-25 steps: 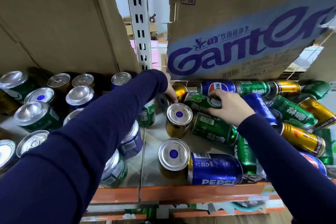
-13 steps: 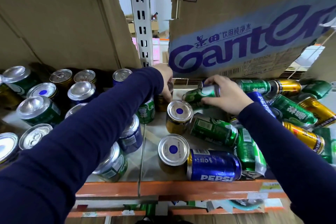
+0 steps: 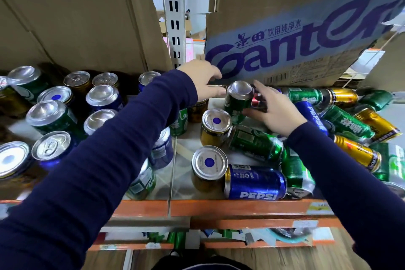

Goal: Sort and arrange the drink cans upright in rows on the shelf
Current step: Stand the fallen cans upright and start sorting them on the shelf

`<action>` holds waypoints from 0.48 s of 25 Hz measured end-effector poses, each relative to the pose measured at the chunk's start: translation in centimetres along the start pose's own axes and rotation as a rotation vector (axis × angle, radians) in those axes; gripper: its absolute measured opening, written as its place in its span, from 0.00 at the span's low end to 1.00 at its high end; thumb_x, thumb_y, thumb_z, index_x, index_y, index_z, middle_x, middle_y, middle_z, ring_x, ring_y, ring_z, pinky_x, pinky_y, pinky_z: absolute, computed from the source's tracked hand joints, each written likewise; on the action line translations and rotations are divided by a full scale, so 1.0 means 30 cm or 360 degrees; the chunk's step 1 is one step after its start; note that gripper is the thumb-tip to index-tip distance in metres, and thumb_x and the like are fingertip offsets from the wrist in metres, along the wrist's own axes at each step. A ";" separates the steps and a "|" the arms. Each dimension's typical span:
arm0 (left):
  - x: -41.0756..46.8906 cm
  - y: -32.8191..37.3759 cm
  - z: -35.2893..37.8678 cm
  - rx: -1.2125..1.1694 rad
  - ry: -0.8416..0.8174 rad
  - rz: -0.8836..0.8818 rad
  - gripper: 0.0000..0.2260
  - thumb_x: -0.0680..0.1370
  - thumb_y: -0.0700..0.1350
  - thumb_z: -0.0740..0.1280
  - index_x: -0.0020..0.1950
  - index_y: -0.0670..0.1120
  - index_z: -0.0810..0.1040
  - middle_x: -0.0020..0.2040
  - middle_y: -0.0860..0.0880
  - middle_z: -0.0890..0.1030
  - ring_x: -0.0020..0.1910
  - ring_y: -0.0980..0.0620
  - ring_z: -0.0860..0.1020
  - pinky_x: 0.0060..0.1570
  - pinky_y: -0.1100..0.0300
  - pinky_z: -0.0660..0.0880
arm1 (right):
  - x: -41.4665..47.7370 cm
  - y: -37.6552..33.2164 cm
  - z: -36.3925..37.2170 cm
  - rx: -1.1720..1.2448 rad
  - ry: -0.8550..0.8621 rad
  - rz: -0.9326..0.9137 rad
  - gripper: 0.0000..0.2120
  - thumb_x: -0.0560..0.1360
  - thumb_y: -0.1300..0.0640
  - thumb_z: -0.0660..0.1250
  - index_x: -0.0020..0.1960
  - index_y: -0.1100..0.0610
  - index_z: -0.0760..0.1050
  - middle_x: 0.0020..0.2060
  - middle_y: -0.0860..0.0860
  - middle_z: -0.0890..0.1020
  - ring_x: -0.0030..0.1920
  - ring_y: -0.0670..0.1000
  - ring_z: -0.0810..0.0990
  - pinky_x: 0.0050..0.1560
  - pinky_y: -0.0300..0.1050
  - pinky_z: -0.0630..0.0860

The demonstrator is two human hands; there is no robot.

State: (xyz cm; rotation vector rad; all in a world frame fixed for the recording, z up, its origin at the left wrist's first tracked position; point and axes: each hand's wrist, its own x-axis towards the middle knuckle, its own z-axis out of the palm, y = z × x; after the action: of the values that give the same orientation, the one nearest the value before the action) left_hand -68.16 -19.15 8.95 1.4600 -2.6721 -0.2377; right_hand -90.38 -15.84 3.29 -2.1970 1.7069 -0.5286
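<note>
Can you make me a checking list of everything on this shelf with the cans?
Surface: pale shelf board with orange front rail.
Job's things: upright cans in rows, left; green can upright between the hands; two gold cans upright; Pepsi can and a pile lying, right.
Clutter: blurred scraps on the lower shelf.
Hands: left hand beside the green can's top, grip unclear; right hand, fingers spread, thumb at its side.
Cables: nothing seen.
Surroundings: Ganten box, plain cardboard, slotted metal post.

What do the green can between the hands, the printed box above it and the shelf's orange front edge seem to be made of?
Green can: thin metal, probably aluminium, with a bare, shiny silver end and a glossy printed wall.
Printed box: brown cardboard, matt, with ragged torn edges.
Orange front edge: likely painted metal, smooth and even, though that is not certain.
</note>
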 end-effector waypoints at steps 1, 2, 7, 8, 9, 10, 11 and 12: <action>-0.026 0.018 0.000 -0.0037 0.0071 0.0043 0.22 0.78 0.56 0.62 0.67 0.44 0.72 0.62 0.44 0.76 0.60 0.46 0.73 0.60 0.54 0.69 | -0.043 0.015 -0.015 0.0047 -0.0002 0.0022 0.40 0.71 0.44 0.70 0.75 0.57 0.58 0.69 0.57 0.70 0.68 0.56 0.69 0.66 0.46 0.64; -0.054 0.038 0.006 -0.0081 0.0137 0.0092 0.21 0.78 0.56 0.62 0.65 0.44 0.74 0.59 0.44 0.78 0.57 0.46 0.74 0.58 0.54 0.70 | -0.087 0.029 -0.030 0.0123 -0.0034 0.0038 0.39 0.69 0.41 0.70 0.73 0.55 0.59 0.65 0.56 0.74 0.64 0.55 0.73 0.64 0.48 0.68; -0.180 0.170 0.089 -0.0237 0.0182 0.0296 0.18 0.76 0.56 0.63 0.59 0.46 0.78 0.51 0.48 0.80 0.50 0.50 0.76 0.51 0.55 0.72 | -0.213 0.094 -0.043 -0.0295 -0.0480 -0.0275 0.35 0.66 0.41 0.74 0.68 0.51 0.67 0.61 0.50 0.77 0.61 0.52 0.75 0.61 0.43 0.67; -0.200 0.195 0.116 -0.0191 0.0111 0.0313 0.19 0.76 0.57 0.63 0.59 0.47 0.77 0.52 0.49 0.80 0.51 0.50 0.76 0.52 0.54 0.72 | -0.215 0.106 -0.032 -0.0384 -0.0478 -0.0338 0.36 0.66 0.42 0.75 0.69 0.50 0.66 0.63 0.50 0.76 0.63 0.52 0.74 0.64 0.44 0.64; -0.218 0.217 0.139 -0.0132 0.0042 0.0326 0.19 0.76 0.58 0.62 0.60 0.48 0.77 0.52 0.49 0.80 0.52 0.49 0.76 0.53 0.53 0.73 | -0.215 0.114 -0.019 -0.0448 -0.0471 -0.0351 0.37 0.66 0.43 0.75 0.70 0.49 0.64 0.64 0.50 0.75 0.64 0.52 0.72 0.68 0.47 0.60; -0.232 0.233 0.162 -0.0085 -0.0024 0.0331 0.20 0.76 0.60 0.62 0.60 0.48 0.77 0.53 0.49 0.80 0.53 0.49 0.76 0.53 0.52 0.73 | -0.216 0.118 -0.007 -0.0504 -0.0464 -0.0335 0.39 0.66 0.43 0.75 0.72 0.47 0.61 0.64 0.50 0.74 0.66 0.52 0.71 0.72 0.51 0.56; -0.244 0.248 0.176 -0.0054 -0.0085 0.0328 0.21 0.75 0.61 0.63 0.60 0.48 0.76 0.54 0.49 0.80 0.54 0.48 0.76 0.54 0.52 0.73 | -0.218 0.122 0.002 -0.0554 -0.0460 -0.0312 0.40 0.66 0.43 0.74 0.73 0.47 0.59 0.65 0.50 0.73 0.67 0.52 0.69 0.73 0.54 0.53; -0.253 0.257 0.190 -0.0012 -0.0150 0.0314 0.24 0.73 0.63 0.64 0.61 0.48 0.76 0.55 0.49 0.79 0.54 0.48 0.76 0.54 0.52 0.73 | -0.220 0.123 0.008 -0.0572 -0.0443 -0.0306 0.41 0.66 0.44 0.74 0.73 0.47 0.59 0.65 0.51 0.73 0.67 0.53 0.68 0.73 0.52 0.54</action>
State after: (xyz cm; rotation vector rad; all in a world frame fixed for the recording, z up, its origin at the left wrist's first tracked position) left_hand -71.31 -8.14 4.70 1.1999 -2.8612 -0.3079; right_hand -94.88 -10.34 0.74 -2.5541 1.5460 0.0542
